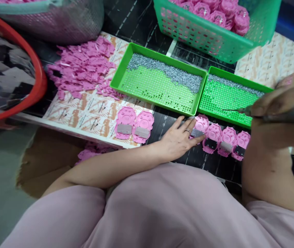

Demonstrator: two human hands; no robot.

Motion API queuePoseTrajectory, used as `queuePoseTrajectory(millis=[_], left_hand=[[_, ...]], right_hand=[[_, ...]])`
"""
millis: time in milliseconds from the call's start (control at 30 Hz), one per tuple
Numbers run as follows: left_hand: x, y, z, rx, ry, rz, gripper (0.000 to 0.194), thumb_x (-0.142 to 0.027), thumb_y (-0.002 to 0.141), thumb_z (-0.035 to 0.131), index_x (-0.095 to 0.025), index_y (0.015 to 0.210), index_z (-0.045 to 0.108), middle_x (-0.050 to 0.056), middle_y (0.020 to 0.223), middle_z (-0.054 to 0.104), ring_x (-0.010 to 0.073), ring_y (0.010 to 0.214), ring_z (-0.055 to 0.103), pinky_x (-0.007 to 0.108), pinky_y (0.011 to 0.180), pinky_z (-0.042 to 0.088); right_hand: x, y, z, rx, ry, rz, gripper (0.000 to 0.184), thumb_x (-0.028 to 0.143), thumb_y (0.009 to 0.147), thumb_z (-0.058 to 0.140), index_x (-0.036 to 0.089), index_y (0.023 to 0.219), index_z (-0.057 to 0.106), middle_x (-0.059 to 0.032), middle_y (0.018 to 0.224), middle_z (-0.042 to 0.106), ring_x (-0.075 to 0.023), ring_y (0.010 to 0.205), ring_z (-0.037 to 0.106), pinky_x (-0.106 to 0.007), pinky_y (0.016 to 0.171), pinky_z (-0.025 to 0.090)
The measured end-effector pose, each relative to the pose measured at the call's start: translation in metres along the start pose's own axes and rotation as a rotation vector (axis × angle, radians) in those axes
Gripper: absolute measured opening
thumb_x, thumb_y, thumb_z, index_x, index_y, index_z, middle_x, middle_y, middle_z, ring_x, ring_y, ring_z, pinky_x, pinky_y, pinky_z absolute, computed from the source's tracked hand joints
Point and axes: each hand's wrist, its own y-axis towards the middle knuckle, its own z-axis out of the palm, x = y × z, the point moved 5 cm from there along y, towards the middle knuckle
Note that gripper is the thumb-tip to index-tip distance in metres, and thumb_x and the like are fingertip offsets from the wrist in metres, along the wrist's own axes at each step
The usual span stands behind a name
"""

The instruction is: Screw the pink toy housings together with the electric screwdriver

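My left hand (180, 136) lies flat with fingers stretched out, its fingertips resting on the leftmost of a row of pink plastic pieces (221, 139) that carry grey and black inserts. My right hand (278, 101) is closed round a grey screwdriver (289, 113), whose thin bit points left over the right green tray (229, 100). Two more pink pieces (134, 127) lie to the left of my left hand.
A left green tray (159, 84) holds small metal screws along its far side, as does the right one. A green basket (214, 31) of pink parts stands behind. A heap of pink flat bits (81, 67) and a red tub (33, 75) are at the left.
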Motion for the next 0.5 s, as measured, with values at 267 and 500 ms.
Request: queuePoseTrajectory(millis=[267, 500], left_hand=[[-0.002, 0.002, 0.002, 0.001, -0.042, -0.018, 0.032, -0.028, 0.092, 0.055, -0.025, 0.124, 0.059, 0.019, 0.135, 0.054, 0.0309, 0.127, 0.051, 0.053, 0.104, 0.035], [-0.004, 0.001, 0.006, -0.045, -0.050, -0.033, 0.027, -0.031, 0.093, 0.055, -0.022, 0.117, 0.062, 0.018, 0.135, 0.055, 0.0307, 0.127, 0.051, 0.053, 0.106, 0.034]], right_hand=[[0.015, -0.051, 0.066, 0.037, 0.118, -0.065, 0.022, 0.030, 0.083, 0.062, 0.035, 0.104, 0.065, 0.0075, 0.048, 0.045, -0.0100, 0.033, 0.041, -0.026, 0.031, 0.039], [0.005, -0.051, 0.069, 0.146, 0.081, -0.048, 0.027, 0.032, 0.087, 0.056, 0.022, 0.062, 0.053, 0.0048, 0.046, 0.040, -0.0086, 0.036, 0.045, -0.024, 0.033, 0.037]])
